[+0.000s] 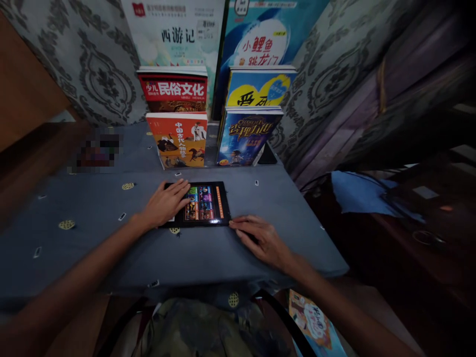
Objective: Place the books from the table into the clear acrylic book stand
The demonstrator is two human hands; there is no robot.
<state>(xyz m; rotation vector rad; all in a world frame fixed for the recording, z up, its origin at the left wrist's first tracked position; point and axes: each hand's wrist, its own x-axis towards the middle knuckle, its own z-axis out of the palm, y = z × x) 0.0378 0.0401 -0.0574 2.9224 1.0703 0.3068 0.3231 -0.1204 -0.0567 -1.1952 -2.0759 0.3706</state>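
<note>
A thin book with a black cover and rows of small coloured pictures lies flat on the cloth-covered table, turned sideways. My left hand rests palm down over its left end, fingers stretched out and slightly apart. At the near right corner of that book, my right hand has thumb and fingertips closed together on the cover's edge. Just beyond stand an orange book and a dark blue book, both upright and facing me.
Behind these stand a red book, a blue and yellow book and two larger books, white and teal. A patterned curtain hangs behind. Another book lies below the table's near edge.
</note>
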